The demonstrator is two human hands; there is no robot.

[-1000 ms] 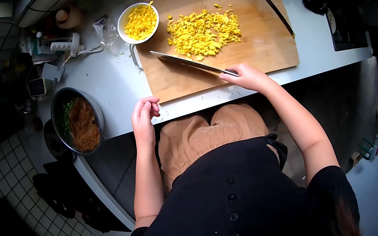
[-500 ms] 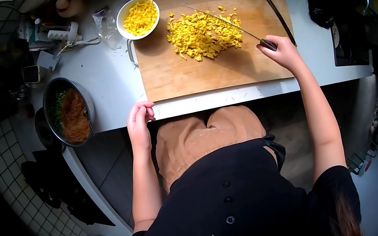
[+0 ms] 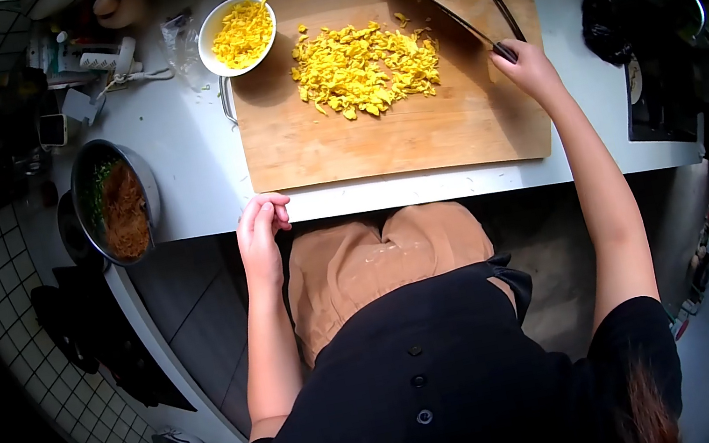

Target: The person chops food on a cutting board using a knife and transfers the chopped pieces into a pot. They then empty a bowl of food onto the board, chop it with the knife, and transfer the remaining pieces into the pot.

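My right hand (image 3: 527,69) is closed around the dark handle of a kitchen knife (image 3: 435,6). Its long blade slants up and left, past the right side of a pile of chopped yellow egg (image 3: 365,68). The egg lies spread on a wooden cutting board (image 3: 398,143). Against the near left corner of the board rests my left hand (image 3: 263,228), its fingers curled in and nothing visible in them. By the board's upper left corner, a white bowl (image 3: 224,62) holds more yellow shreds.
Dark chopsticks (image 3: 504,10) lie along the board's right side. To the left, a metal bowl (image 3: 146,178) holds brown shreds and chopped greens. A crumpled plastic bag (image 3: 183,45) and bottles (image 3: 103,59) stand back left. A black bag (image 3: 600,26) lies at right.
My right hand has raised the knife away from the egg, and the blade has turned and shifted right. My left hand stays by the counter edge. The view has shifted slightly.
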